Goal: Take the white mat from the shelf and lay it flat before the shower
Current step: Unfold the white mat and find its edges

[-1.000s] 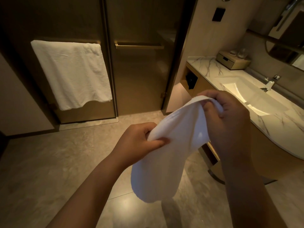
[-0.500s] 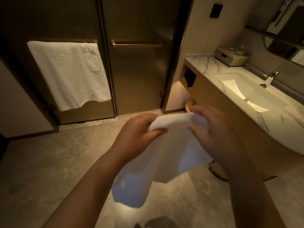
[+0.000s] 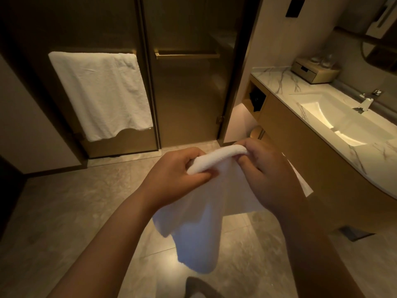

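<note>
The room is dim and warm-toned, darkest in the upper left of the frame. Light glows inside the white rectangular sink basin [image 3: 335,119] at right and under the pale marble counter [image 3: 277,82]. Straight lines bow toward the edges. The forearms at the bottom look soft.

There is one view only, from a wide-angle camera worn on the person's head, so no second view shares the scene. It looks forward and down over both forearms, the hands close below at mid-frame. It faces the glass shower doors [image 3: 184,87] across the tiled floor [image 3: 64,211]. The vanity tabletop [image 3: 279,79] runs along the right edge, bowed by the lens.
</note>
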A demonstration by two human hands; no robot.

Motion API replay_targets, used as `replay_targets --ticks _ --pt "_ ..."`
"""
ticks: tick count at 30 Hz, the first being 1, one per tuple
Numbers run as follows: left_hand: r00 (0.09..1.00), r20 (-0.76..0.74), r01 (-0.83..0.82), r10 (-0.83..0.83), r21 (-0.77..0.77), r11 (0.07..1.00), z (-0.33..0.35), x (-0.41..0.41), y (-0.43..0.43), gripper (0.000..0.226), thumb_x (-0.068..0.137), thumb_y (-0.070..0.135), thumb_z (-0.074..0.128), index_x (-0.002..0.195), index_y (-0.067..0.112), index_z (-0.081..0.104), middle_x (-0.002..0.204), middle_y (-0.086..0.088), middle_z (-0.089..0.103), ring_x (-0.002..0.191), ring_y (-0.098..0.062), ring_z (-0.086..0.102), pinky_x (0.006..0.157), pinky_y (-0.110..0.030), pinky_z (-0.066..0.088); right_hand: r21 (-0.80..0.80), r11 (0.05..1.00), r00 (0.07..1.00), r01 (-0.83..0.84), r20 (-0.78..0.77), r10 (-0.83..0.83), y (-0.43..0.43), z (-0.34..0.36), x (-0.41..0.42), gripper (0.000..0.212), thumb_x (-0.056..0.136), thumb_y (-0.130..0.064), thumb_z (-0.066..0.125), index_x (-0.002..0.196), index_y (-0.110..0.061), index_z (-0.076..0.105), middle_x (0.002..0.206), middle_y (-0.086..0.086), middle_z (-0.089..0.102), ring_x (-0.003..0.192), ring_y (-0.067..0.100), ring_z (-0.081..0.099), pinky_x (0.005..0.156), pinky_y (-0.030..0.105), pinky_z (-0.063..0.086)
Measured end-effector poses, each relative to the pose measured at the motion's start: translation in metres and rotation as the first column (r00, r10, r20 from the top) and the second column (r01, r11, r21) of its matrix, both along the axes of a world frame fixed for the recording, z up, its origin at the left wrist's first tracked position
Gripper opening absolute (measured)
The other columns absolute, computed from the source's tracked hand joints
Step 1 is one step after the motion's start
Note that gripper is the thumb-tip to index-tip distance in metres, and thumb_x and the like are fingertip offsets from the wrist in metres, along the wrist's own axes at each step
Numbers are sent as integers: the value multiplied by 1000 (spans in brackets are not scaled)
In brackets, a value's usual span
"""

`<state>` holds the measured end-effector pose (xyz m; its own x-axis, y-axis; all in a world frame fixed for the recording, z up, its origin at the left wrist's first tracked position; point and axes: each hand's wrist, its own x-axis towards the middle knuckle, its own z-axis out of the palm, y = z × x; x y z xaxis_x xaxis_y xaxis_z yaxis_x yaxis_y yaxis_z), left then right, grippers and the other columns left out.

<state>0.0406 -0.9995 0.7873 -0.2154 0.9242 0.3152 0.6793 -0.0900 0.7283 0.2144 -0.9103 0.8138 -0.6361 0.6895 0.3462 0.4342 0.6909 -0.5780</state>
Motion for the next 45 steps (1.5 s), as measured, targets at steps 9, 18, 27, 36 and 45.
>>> replay_targets --ticks 9,18,27,36,45 --pt "997 81 18 -4 -177 984 -14 -2 -1 16 77 34 67 94 32 66 84 16 63 78 -4 59 62 -23 51 39 983 982 179 -74 -175 12 13 18 32 90 -37 36 106 -20 57 97 -9 57 80 2 52 74 16 40" --pt "988 146 49 -42 -45 998 7 12 16 20 77 24 72 96 30 69 86 14 68 78 -3 62 63 -22 53 51 998 1000 29 3 -30 19 4 31 38 88 -33 56 125 -37 47 118 -18 50 105 1 48 90 27 41" --pt "996 44 85 -83 -45 995 14 12 16 25 76 29 73 100 31 66 89 16 67 80 -2 61 65 -27 54 -101 993 998 -57 20 59 1 -14 7 21 92 -30 51 109 -22 61 98 -5 66 85 6 58 77 17 44" --pt "981 195 46 -23 -118 992 7 -9 -3 42 70 23 75 105 42 61 94 27 60 86 0 60 56 -19 53 24 1000 993 -6 -121 9 1 -14 4 18 94 -14 51 107 -18 62 94 -12 59 82 -10 54 75 -1 38" --pt "913 407 24 2 -58 998 -9 -1 -1 25 82 10 68 95 31 66 93 16 70 87 -5 66 71 -24 57 34 990 980 138 -148 -132 15 -2 22 20 93 -18 51 110 -17 62 93 -14 57 76 -4 53 71 9 37"
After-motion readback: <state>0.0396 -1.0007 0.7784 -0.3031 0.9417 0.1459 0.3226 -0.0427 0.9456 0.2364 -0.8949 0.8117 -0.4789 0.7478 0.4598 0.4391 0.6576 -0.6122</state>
